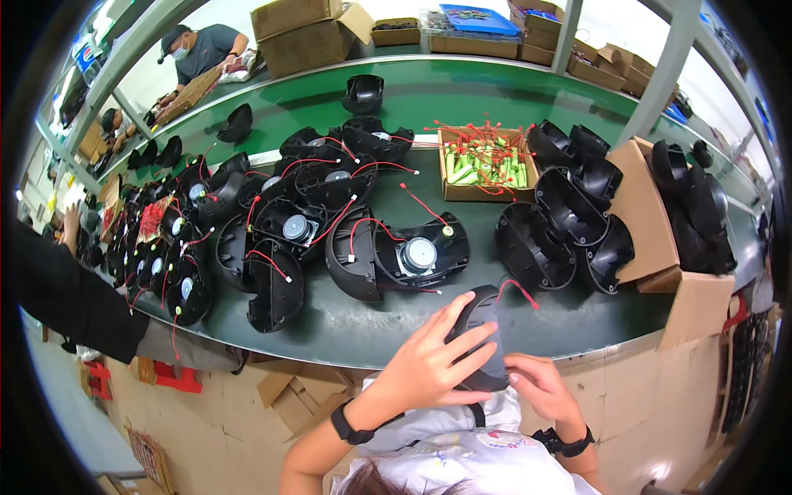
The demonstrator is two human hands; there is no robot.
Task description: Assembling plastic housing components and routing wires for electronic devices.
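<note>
Close to my body, at the table's near edge, a curved black plastic shell (488,312) stands tilted on its side. My left hand (429,359) is closed round it, fingers spread across its face. At its lower right edge, the curled fingers of my right hand (540,388) grip the rim; what lies under those fingertips is hidden. A red wire (518,289) with a small plug end sticks out from the shell's top. Just beyond sits another open shell with a round silver speaker (417,255) and a small green cylinder (448,231) on a red wire.
Several black shells with wired speakers crowd the green table's left. A cardboard box (487,194) of green-wrapped pieces with red wires stands behind. Stacked empty shells (536,247) and a larger carton (652,214) are right. Another person's dark sleeve (74,289) reaches in at left.
</note>
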